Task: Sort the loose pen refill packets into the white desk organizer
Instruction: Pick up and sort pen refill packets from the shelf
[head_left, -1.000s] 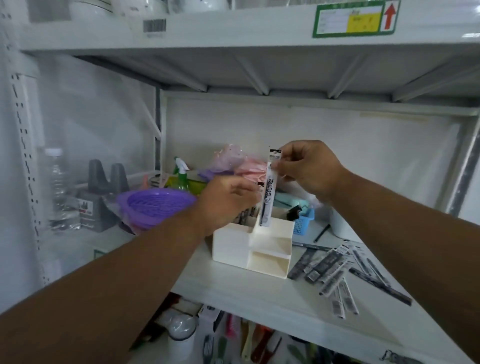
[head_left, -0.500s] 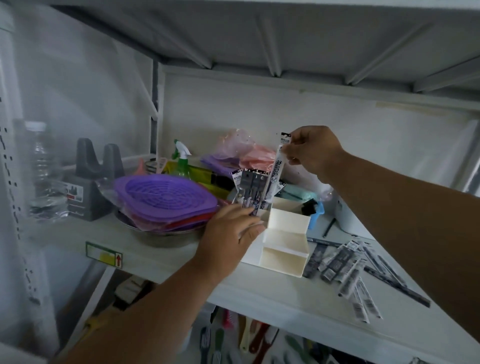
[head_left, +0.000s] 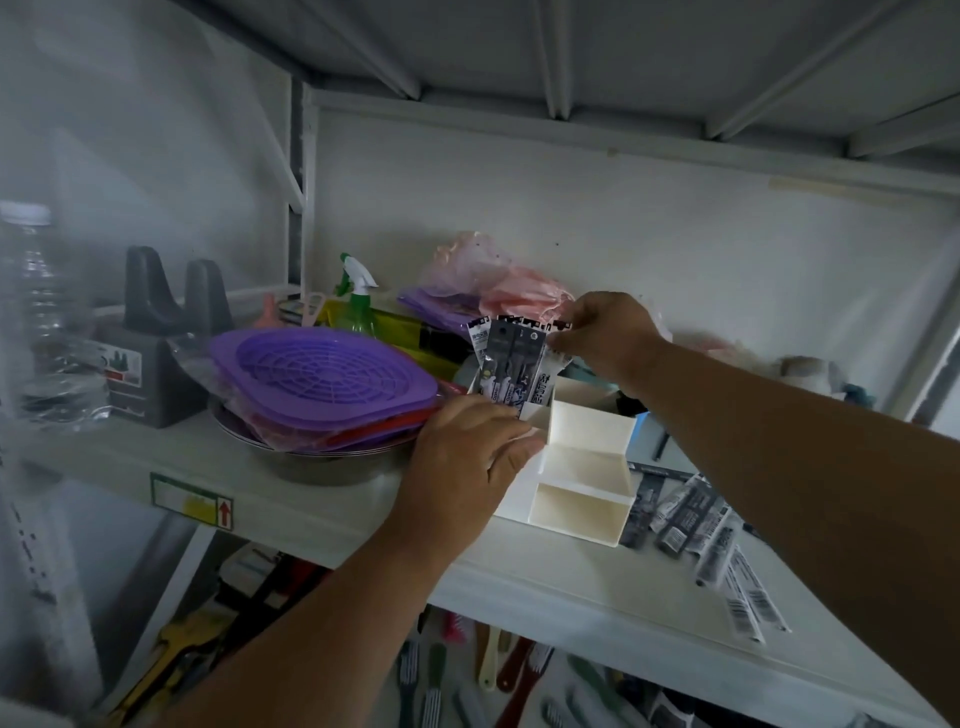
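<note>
Refill packets (head_left: 511, 364): narrow flat sleeves, black and grey print with white header strips and barcode-style markings. They stand bunched in the rear-left slot of the white organizer (head_left: 582, 467), long axis near upright, tops fanned and leaning slightly left, header ends up, bottom ends hidden inside the slot.

Right hand (head_left: 610, 332): at the top right of the bunch, fingertips curled onto the header of the rightmost packet, pinching it.

Left hand (head_left: 467, 457): below the bunch, laid over the organizer's left front corner, fingers extended and fairly flat against the white wall, gripping nothing. Fingertips sit just under the packets' lower ends.

Organizer has stepped compartments; the two front ones, right of the left hand, show only bare white interior.

Loose packets (head_left: 696, 525): scattered flat on the shelf (head_left: 571, 582) below the right forearm, just beside the organizer's right wall. Long axes mostly run diagonally, and several overlap.

Left of the left hand: purple strainer (head_left: 322, 379) stacked on a metal bowl (head_left: 317, 465).
</note>
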